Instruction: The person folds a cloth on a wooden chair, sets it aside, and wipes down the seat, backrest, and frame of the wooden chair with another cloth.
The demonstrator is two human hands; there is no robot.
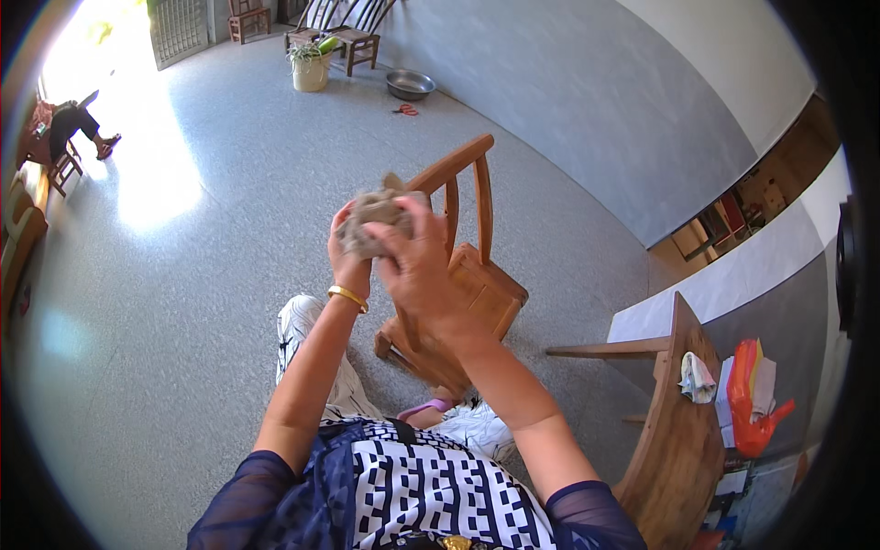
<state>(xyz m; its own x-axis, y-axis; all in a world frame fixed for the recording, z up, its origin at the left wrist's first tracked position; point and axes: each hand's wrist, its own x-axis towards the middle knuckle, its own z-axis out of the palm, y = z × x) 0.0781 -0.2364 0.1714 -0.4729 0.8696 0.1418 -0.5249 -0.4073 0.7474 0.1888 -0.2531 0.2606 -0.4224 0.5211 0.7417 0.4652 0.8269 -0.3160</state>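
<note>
Both of my hands hold a bunched grey-brown cloth (375, 220), blurred by motion. My left hand (348, 258) cups it from the left and below, with a gold bangle on the wrist. From the right, my right hand (416, 251) presses its spread fingers over the cloth. Directly behind and below my hands stands a small wooden chair (488, 292), its backrest rising to the right of the cloth. Part of the chair's seat and legs is hidden by my right forearm.
To the right is a wooden table (677, 447) with a folded cloth (698, 378) and a red plastic bag (746, 399). Farther off are a metal basin (410, 84), red-handled scissors (406, 109), a bucket of vegetables (311, 72) and wooden chairs (357, 45). A seated person's legs (72, 130) show at left.
</note>
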